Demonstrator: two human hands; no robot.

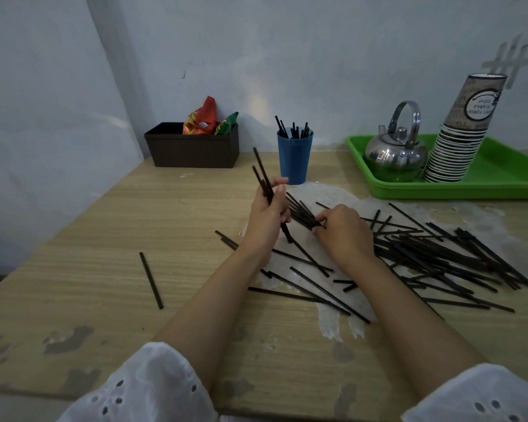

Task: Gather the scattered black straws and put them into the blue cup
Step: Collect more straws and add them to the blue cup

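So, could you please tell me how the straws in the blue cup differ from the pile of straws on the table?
The cup straws stand nearly upright in the blue cup; the pile lies flat and crisscrossed on the table. The cup straws are few, only their tops showing; the pile has many more, shown at full length. Both are thin and black.

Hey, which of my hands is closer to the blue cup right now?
Left. The left hand, holding straws, is just beside the blue cup, to its left; the right hand is nearer the person, pinching straws from the pile.
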